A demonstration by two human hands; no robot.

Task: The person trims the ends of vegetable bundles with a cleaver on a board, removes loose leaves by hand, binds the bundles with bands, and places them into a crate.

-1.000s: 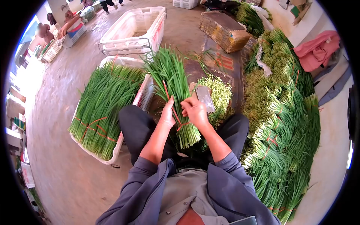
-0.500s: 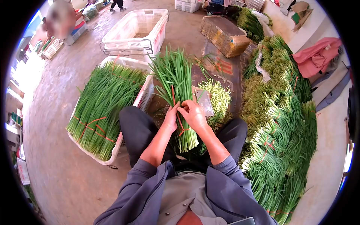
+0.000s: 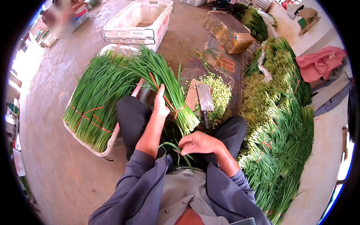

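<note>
My left hand (image 3: 161, 105) is closed around a tied bunch of green chives (image 3: 167, 82). The bunch leans with its leafy tops to the upper left and its pale cut ends toward my lap. An orange-red tie goes round it near the base, and a red strip runs along its stems. Below those ends, my right hand (image 3: 200, 143) has curled fingers pinching a few loose chive leaves (image 3: 176, 149), which dangle over my lap. A cleaver (image 3: 205, 97) with a black handle rests on a small board (image 3: 192, 98) beyond the bunch.
On the left stands a white crate (image 3: 107, 150) packed with tied chives; another white crate (image 3: 165, 28) is behind it. Chopped pale ends (image 3: 219, 93) lie beside the cleaver. A taped box (image 3: 228, 32) sits farther back. Along the right wall is a long heap of chives (image 3: 279, 127).
The bunch has tilted left toward the crate in my left hand. My right hand has left the tie and come down to my lap with loose leaves. The cleaver is now uncovered.
</note>
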